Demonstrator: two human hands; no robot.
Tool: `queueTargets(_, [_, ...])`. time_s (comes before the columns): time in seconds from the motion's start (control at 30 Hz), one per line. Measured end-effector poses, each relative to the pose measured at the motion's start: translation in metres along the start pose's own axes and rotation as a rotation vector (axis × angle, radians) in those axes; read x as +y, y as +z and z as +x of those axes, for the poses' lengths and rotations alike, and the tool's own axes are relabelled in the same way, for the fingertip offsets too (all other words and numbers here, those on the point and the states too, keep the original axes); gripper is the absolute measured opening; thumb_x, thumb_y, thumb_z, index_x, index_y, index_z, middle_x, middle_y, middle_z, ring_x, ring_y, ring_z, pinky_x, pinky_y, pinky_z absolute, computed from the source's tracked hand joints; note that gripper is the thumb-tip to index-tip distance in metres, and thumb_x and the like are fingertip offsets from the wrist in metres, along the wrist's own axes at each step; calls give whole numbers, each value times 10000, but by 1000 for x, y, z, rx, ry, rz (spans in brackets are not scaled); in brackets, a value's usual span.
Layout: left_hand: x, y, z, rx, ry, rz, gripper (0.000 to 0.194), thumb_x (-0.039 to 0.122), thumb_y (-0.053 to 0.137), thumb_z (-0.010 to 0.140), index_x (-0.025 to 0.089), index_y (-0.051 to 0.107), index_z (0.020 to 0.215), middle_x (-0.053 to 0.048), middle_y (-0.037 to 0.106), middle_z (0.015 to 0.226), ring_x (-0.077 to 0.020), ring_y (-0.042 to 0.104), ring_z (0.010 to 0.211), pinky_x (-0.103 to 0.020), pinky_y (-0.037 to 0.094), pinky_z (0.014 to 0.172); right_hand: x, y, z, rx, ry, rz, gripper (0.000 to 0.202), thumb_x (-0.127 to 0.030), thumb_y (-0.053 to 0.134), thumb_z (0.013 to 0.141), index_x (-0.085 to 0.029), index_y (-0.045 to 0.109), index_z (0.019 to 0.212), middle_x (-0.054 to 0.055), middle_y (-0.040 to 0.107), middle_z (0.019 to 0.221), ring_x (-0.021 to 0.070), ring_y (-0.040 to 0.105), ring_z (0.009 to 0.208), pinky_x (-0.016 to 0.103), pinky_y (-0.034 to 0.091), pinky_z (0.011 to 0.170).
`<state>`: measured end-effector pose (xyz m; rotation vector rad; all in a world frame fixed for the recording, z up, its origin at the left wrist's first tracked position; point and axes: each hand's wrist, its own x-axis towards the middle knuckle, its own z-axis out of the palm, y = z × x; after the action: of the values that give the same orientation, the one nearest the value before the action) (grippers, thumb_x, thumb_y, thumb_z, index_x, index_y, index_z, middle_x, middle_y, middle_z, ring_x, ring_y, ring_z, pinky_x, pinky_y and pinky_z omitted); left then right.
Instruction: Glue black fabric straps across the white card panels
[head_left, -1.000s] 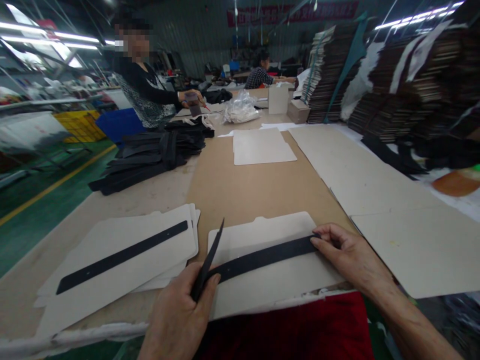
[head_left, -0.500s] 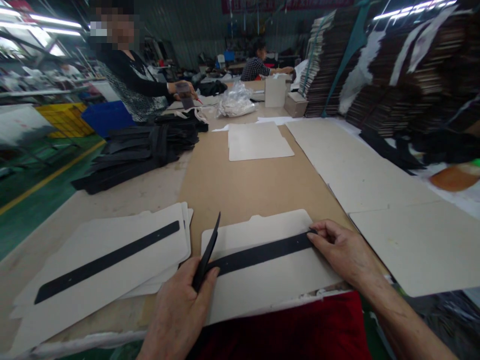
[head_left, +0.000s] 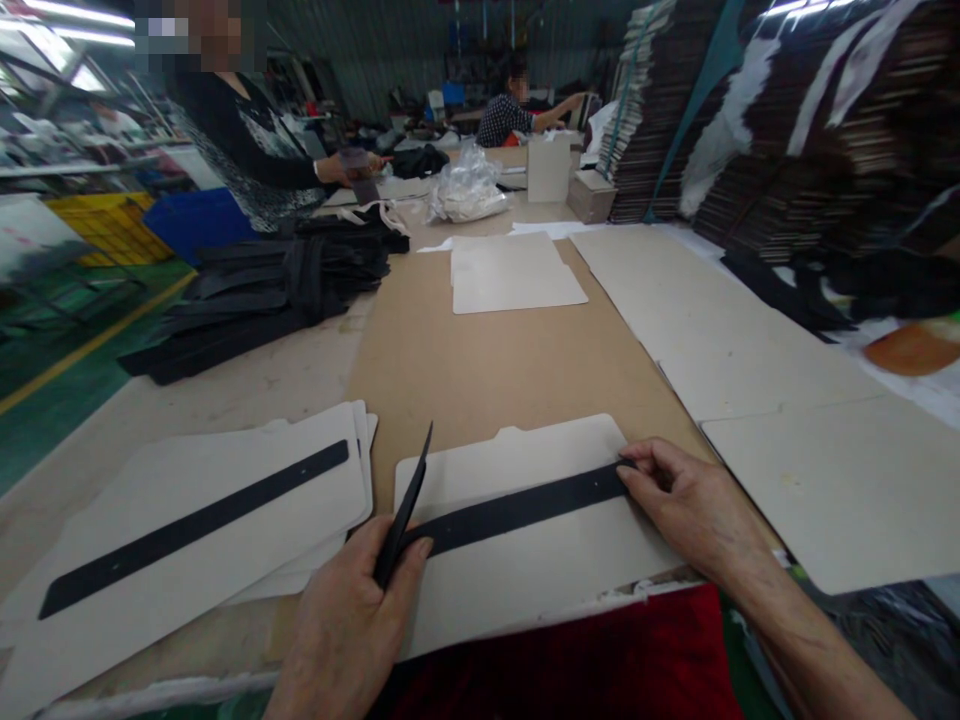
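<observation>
Low in the frame, the left hand (head_left: 341,630) pinches the black strip's (head_left: 517,510) lifted end; the right hand (head_left: 694,510) presses its other end onto the grey card (head_left: 525,570). Uneven pull could set it crooked

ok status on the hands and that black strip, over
Left hand pinching the black strip, its near end bent upward. Right hand pressing the far end onto the grey card. Nothing in the way.

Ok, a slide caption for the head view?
Left hand and right hand press a black strip flat across a grey card.
</observation>
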<state>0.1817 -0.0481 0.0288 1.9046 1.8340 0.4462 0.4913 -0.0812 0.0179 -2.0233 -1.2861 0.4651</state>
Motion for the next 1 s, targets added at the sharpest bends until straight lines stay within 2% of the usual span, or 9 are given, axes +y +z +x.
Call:
queueTargets(0.3, [-3, 2, 0, -22, -32, -8, 288, 484, 509, 843, 257, 666, 926, -12, 760, 911, -244, 711, 849, -296, 526, 722, 0, -1, 0, -22, -15, -19, 316, -493, 534, 733, -219, 664, 820, -12, 597, 610, 165, 552, 551, 284, 403, 552])
queueTargets(0.57, [0, 2, 1, -19, -36, -13, 287, 459, 499, 834, 260, 674, 945, -21, 759, 945, -251, 706, 891, -308, 515, 749, 3, 4, -2, 15, -53, -133, 264, -438, 523, 779, -233, 666, 865, -14, 604, 636, 169, 577, 582, 294, 416, 580])
queueTargets(0.67, [5, 2, -1, -23, -49, -23, 262, 421, 491, 847, 257, 672, 941, -22, 755, 930, -247, 701, 879, -307, 504, 744, 8, 6, -3, 46, -122, -190, 268, -419, 522, 802, -223, 670, 907, 5, 629, 697, 182, 607, 627, 309, 449, 622])
queueTargets(0.73, [7, 2, -3, -14, -48, -29, 237, 391, 500, 856, 244, 666, 942, -29, 747, 920, -245, 695, 865, -310, 495, 734, 14, 8, -5, 109, -218, -250, 278, -413, 513, 832, -213, 670, 944, 39, 655, 833, 197, 636, 705, 328, 473, 671])
queueTargets(0.8, [7, 1, -7, 3, -13, -65, 205, 373, 513, 876, 233, 653, 930, -26, 730, 888, -233, 683, 838, -306, 486, 723, 21, 10, -6, 159, -338, -307, 259, -397, 511, 863, -219, 669, 967, 57, 647, 949, 201, 651, 761, 335, 482, 698])
queueTargets(0.9, [3, -2, -15, 9, 126, -179, 167, 345, 521, 912, 227, 633, 872, -4, 673, 821, -190, 642, 780, -277, 468, 701, 31, 11, -7, 149, -470, -347, 194, -366, 510, 893, -245, 652, 945, 40, 641, 935, 195, 661, 762, 329, 489, 695])
queueTargets(1.0, [-2, -6, -24, -56, 281, -280, 189, 293, 500, 944, 219, 623, 821, 7, 598, 786, -149, 598, 747, -245, 449, 684, 37, 12, -8, 145, -473, -408, 175, -366, 472, 911, -269, 615, 942, 20, 658, 939, 198, 669, 757, 339, 496, 688])
